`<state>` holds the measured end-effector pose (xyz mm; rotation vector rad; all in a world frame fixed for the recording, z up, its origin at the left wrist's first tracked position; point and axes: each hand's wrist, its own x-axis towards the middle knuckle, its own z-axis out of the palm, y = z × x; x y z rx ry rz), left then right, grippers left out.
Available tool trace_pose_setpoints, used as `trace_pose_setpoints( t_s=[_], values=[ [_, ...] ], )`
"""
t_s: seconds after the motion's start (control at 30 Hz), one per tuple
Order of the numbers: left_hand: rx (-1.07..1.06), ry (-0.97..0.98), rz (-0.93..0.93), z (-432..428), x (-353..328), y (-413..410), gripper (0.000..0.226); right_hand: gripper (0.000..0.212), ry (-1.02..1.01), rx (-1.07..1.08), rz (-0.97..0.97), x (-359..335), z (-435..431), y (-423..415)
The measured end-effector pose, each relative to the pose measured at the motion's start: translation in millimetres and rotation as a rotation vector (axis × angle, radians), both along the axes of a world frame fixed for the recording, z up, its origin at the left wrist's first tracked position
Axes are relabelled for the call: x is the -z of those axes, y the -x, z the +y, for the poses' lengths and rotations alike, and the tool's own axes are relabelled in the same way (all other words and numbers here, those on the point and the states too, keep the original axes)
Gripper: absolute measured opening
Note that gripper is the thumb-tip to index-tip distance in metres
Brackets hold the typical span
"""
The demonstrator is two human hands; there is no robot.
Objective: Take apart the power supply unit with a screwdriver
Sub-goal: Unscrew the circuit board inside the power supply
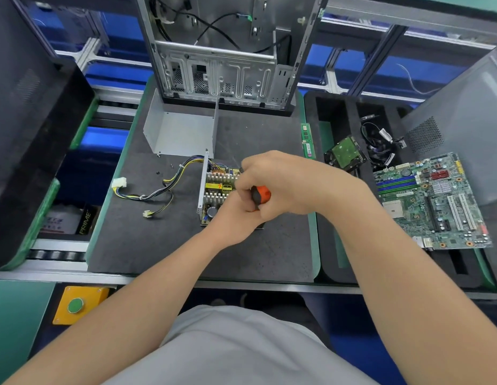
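Note:
The opened power supply unit point(216, 190) lies on the dark mat, its circuit board with heat sinks, coil and capacitors exposed. Its wire bundle point(158, 187) with white connectors trails to the left. The removed grey metal cover point(183, 132) stands behind it. My right hand point(283, 182) grips an orange-and-black screwdriver point(260, 196) over the unit's right side; the tip is hidden. My left hand point(236, 215) sits just below it, fingers curled against the screwdriver handle and the unit's near edge.
An empty PC case point(222, 51) stands at the back. Loose screws point(164, 168) lie left of the unit. RAM sticks point(307, 140) sit at the mat's right edge. A black tray point(333, 112) holds a hard drive point(346, 152), cables point(380, 143) and a motherboard point(433, 201).

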<state>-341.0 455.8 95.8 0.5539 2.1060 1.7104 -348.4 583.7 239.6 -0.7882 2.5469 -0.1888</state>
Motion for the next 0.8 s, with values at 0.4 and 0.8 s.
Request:
trace_pose_setpoints(
  t_s=[0.4, 0.8],
  values=[
    [0.030, 0.069, -0.026, -4, 3, 8, 0.009, 0.051, -0.113, 0.621, 0.251, 29, -24, -11],
    [0.206, 0.059, 0.056, -41, -28, 35, 0.014, 0.013, 0.096, 0.228, 0.088, 10, 6, -1]
  ],
)
